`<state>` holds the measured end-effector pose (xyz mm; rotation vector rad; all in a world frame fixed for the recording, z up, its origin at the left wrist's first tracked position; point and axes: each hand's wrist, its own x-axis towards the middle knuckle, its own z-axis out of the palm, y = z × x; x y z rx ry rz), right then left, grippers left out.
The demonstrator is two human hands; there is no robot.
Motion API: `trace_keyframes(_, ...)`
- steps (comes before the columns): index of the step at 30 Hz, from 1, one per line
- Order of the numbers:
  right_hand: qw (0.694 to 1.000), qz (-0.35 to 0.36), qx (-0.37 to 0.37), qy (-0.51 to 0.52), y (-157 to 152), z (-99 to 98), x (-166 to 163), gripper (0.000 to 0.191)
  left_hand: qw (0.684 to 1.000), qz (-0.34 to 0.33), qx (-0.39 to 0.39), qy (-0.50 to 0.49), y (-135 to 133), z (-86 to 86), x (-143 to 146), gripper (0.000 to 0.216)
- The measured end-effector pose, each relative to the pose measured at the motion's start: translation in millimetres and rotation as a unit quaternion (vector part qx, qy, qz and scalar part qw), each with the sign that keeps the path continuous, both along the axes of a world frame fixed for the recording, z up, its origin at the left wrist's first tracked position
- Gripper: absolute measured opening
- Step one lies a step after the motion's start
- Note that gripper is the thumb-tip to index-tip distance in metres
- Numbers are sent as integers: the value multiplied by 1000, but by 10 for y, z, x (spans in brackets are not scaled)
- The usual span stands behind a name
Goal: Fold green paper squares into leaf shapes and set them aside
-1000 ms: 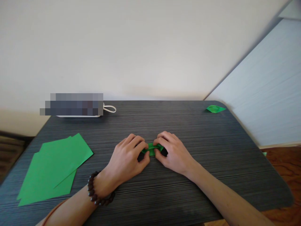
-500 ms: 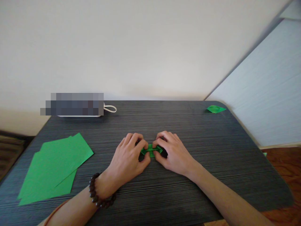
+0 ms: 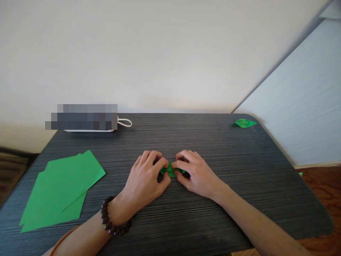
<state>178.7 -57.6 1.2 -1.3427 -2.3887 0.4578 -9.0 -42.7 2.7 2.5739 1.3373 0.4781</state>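
A small folded green paper piece (image 3: 171,169) lies on the dark striped table (image 3: 239,170) at the middle. My left hand (image 3: 145,181) pinches its left end with thumb and fingers curled. My right hand (image 3: 195,174) pinches its right end the same way. Most of the paper is hidden under my fingers. A dark bead bracelet (image 3: 114,220) circles my left wrist.
A stack of flat green paper sheets (image 3: 61,190) lies at the table's left. A finished green folded piece (image 3: 245,123) sits at the far right corner. A white object with a loop (image 3: 124,123) rests at the back left. A pale wall panel (image 3: 301,106) borders the right.
My fingers have shifted slightly closer together over the green piece, covering more of it. Nothing else has moved.
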Motion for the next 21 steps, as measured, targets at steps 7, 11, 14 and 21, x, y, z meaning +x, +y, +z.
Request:
trace_keyframes(7,1000,-11,-3,23,5,-15,6,9,1000,-8,-23,-8,3,10,-16,13)
trace_keyframes(11,999,-26,-7,20,5,-9,-6,10,999,-9,-28,-16,15,1,-21,17)
trace_keyframes(14,999,-46,-11,13,5,0,-1,12,1000,-8,-27,-12,21,-3,-24,18)
trace_keyframes(21,999,-46,-12,3,-7,27,19,13,1000,-9,-23,-11,32,9,-28,16)
